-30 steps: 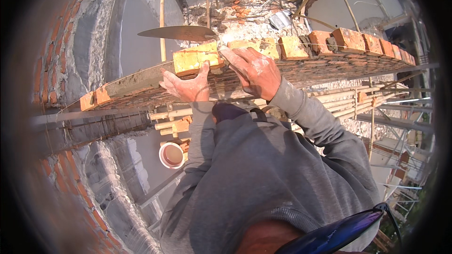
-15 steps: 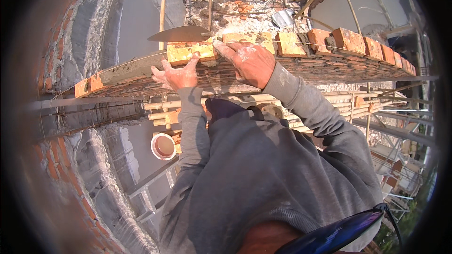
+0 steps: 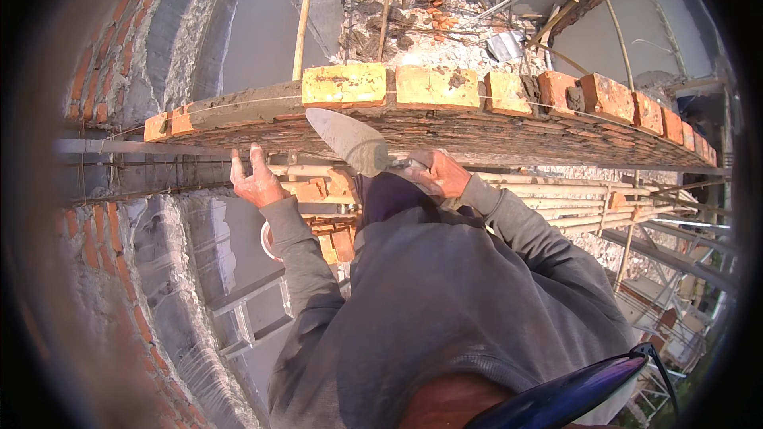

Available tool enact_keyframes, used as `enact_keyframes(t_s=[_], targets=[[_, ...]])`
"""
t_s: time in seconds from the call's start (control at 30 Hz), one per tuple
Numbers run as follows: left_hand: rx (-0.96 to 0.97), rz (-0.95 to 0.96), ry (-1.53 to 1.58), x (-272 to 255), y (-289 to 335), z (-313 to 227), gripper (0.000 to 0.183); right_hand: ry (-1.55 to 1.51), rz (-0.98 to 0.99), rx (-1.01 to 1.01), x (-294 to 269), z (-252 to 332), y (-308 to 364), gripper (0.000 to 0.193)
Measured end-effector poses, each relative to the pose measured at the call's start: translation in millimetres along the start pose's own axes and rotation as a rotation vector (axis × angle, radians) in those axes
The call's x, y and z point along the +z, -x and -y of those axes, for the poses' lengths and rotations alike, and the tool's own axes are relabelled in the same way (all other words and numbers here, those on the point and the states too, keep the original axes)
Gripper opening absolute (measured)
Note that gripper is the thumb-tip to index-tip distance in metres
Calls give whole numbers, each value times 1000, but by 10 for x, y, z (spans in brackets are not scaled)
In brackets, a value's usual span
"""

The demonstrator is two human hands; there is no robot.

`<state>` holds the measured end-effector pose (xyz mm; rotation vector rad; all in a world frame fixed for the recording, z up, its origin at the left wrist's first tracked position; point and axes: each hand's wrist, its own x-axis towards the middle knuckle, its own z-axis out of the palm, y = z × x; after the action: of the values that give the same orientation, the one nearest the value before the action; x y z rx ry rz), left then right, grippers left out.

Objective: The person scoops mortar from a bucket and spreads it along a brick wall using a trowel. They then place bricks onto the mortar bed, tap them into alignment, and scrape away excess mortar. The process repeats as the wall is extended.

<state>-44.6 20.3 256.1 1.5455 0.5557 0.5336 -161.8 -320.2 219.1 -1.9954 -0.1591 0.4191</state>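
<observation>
My right hand is closed round the handle of a trowel. The pointed blade hangs in front of the wall's near face, its tip just below a yellowish brick on the top course. My left hand is off the wall, empty, with thumb and finger apart, below the left stretch of the wall. To the left of the yellowish brick, a bed of grey mortar runs along the wall top to end bricks. A thin string stretches along the brick tops.
More bricks continue the course to the right. Bamboo poles and loose bricks lie below the wall on my side. Upright bamboo poles stand behind it. A white-rimmed bucket is partly hidden by my left arm.
Both hands have left the yellowish brick and come back toward me. The left hand moved down and left. The trowel came from above the brick to the near side of the wall.
</observation>
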Motion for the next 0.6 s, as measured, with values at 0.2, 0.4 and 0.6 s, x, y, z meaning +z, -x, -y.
enact_keyframes(t_s=[0.2, 0.4, 0.6], targets=[[220, 154, -270, -77, 300, -63, 50, 218, -85, -315, 273, -564, -853, 41], [226, 202, -295, 36, 400, -142, 47, 400, -103, -220, -529, -671, -311, 42], [167, 306, -250, 284, 488, 71, 49, 341, -220, -45, -733, -505, 447, 41]])
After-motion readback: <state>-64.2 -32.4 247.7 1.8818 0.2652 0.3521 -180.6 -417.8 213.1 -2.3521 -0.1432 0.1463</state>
